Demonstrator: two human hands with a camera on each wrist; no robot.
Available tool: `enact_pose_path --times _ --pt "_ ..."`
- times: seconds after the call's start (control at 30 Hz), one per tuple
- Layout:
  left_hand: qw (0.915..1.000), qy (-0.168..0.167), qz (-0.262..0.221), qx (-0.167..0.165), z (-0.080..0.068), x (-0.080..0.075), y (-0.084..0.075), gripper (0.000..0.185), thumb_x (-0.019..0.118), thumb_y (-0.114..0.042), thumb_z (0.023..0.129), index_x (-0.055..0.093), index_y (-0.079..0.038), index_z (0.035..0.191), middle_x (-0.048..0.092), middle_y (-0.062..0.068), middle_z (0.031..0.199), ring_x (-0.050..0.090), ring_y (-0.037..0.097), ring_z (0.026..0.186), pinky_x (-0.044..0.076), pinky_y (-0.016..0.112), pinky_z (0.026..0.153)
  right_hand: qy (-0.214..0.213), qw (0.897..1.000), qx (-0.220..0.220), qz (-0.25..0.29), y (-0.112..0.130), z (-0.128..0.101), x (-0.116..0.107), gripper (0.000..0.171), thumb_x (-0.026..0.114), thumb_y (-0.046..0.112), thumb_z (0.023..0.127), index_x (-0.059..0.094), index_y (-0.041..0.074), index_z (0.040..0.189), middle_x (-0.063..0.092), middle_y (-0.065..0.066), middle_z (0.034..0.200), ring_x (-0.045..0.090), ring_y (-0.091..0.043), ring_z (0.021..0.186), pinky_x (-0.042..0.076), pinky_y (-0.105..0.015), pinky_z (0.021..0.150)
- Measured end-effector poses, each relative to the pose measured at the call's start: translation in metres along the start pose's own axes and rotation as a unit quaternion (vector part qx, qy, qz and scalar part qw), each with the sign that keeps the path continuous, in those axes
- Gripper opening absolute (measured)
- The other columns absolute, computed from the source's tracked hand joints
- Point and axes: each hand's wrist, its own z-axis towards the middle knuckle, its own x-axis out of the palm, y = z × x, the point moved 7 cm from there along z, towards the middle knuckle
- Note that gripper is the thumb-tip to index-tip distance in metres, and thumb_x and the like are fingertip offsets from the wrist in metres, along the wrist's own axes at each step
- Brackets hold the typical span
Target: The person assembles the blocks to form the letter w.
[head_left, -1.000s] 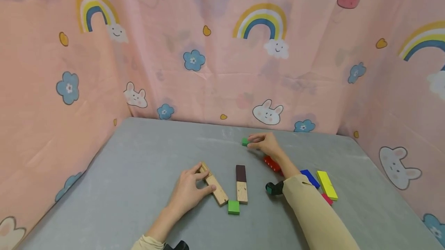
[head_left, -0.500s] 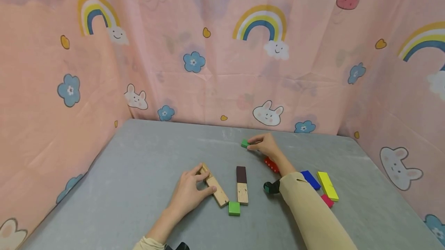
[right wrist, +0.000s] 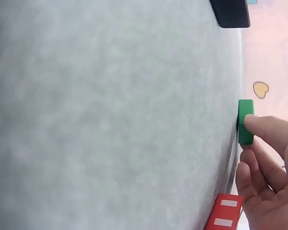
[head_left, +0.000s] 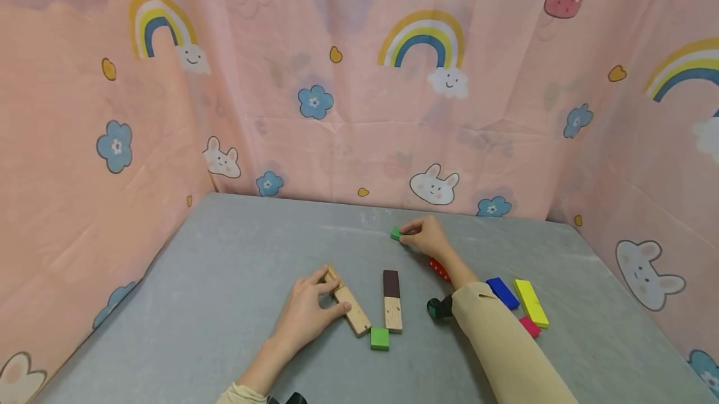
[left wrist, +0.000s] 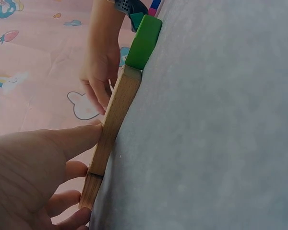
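Note:
My left hand (head_left: 306,316) grips a plain wooden bar (head_left: 347,300) that lies flat on the grey table (head_left: 224,279), thumb on its near side and fingers at its far end; the same wooden bar (left wrist: 110,129) shows edge-on in the left wrist view. A light green square block (head_left: 379,338) sits at the bar's near end. Beside it lies a wooden bar with a dark brown end (head_left: 392,300). My right hand (head_left: 427,236) pinches a small dark green block (head_left: 396,233) farther back; that green block (right wrist: 246,121) rests on the table under my fingertips (right wrist: 259,125).
A red block with white marks (head_left: 439,268) lies under my right wrist, also seen as the red block (right wrist: 223,216). Blue (head_left: 502,292), yellow (head_left: 530,302) and pink (head_left: 529,326) blocks lie to the right. Pink patterned curtains (head_left: 359,110) wall the table on three sides.
Both hands stay on their blocks. The right hand with the small green block has barely shifted; the view has tilted slightly.

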Motion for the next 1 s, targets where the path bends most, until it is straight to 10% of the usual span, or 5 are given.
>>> enact_pose_path --times 0.37,1.0 --pt "1.0 -0.001 0.001 0.0 0.001 0.002 -0.002 0.057 0.08 -0.038 0.082 0.067 -0.007 0.128 0.044 0.016 0.147 0.046 0.041 0.122 0.043 0.057 0.091 0.002 0.995 -0.018 0.099 0.003 -0.023 -0.013 0.016 0.079 0.012 0.085 0.079 0.004 0.098 0.072 -0.009 0.1 0.063 -0.023 0.084 0.05 -0.035 0.071" --pt "1.0 -0.007 0.005 0.0 -0.001 0.002 0.0 0.057 0.08 -0.038 0.083 0.067 -0.007 0.128 0.045 0.015 0.147 0.047 0.038 0.12 0.043 0.055 0.091 0.093 0.993 -0.063 0.047 0.007 -0.06 -0.016 0.012 0.08 0.018 0.085 0.079 0.013 0.095 0.071 -0.001 0.093 0.063 -0.021 0.083 0.049 -0.038 0.076"
